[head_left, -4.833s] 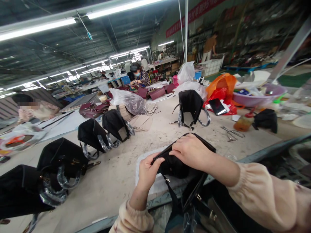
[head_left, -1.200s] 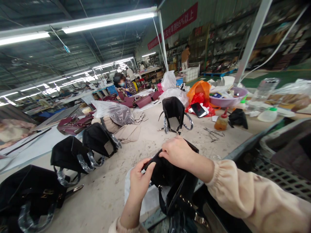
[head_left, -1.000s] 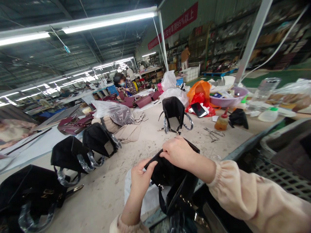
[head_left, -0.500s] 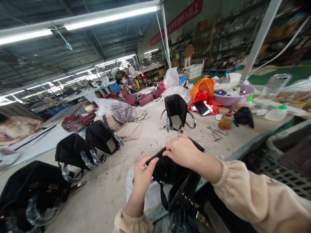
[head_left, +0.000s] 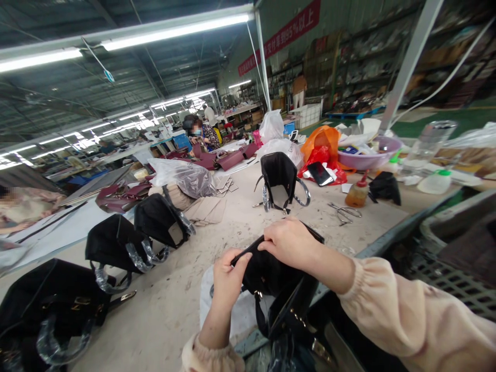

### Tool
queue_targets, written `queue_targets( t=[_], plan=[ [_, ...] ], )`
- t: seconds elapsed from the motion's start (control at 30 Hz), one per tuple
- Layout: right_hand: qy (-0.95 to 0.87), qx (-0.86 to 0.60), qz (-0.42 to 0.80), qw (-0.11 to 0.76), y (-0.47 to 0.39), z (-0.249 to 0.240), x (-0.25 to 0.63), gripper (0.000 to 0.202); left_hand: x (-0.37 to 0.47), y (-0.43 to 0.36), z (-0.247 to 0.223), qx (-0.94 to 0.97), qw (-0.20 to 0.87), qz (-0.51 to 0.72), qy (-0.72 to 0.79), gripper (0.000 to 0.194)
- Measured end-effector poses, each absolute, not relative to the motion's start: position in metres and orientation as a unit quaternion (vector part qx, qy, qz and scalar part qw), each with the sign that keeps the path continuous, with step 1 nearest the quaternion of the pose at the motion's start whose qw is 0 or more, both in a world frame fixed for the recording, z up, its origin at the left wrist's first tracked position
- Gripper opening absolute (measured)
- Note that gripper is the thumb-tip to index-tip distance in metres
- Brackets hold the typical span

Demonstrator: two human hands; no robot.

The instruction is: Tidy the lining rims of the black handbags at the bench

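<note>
A black handbag (head_left: pixel 271 281) with gold-coloured fittings lies tilted at the near edge of the table, partly over a white sheet (head_left: pixel 207 305). My left hand (head_left: pixel 228 276) pinches the left end of its upper rim between thumb and fingers. Farther right along that same rim, my right hand (head_left: pixel 289 240) is closed, with its thumb pressed on the inner side. The right fingertips are hidden behind the edge. Below my hands hang the bag's strap and metal clasp, and its lower part drops into shadow.
Another black bag (head_left: pixel 279 181) stands ahead, with several more, such as this one (head_left: pixel 112 243), along the left. To the right are scissors (head_left: pixel 344 212), a glue bottle (head_left: pixel 357 192), a phone (head_left: pixel 321 174) and a purple basin (head_left: pixel 370 155). Other people sit farther back and at left.
The view has shifted very slightly. Both hands keep their hold on the bag's rim, with hardly any visible movement.
</note>
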State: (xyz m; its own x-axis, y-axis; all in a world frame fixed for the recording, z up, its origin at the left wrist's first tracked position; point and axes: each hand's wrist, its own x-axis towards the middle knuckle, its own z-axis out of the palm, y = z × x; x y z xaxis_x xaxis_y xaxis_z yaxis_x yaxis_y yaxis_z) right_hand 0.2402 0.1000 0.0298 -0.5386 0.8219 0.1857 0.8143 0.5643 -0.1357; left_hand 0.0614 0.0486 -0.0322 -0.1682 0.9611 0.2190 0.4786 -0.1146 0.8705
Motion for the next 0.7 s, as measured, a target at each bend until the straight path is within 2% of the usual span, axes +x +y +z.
queue_targets(
  t=[0.7],
  plan=[
    [-0.873, -0.468, 0.011, 0.136, 0.1038, 0.0274, 0.2393, 0.028, 0.0614, 0.0485, -0.0316, 0.606, 0.258, 0.438, 0.612, 0.020]
  ],
)
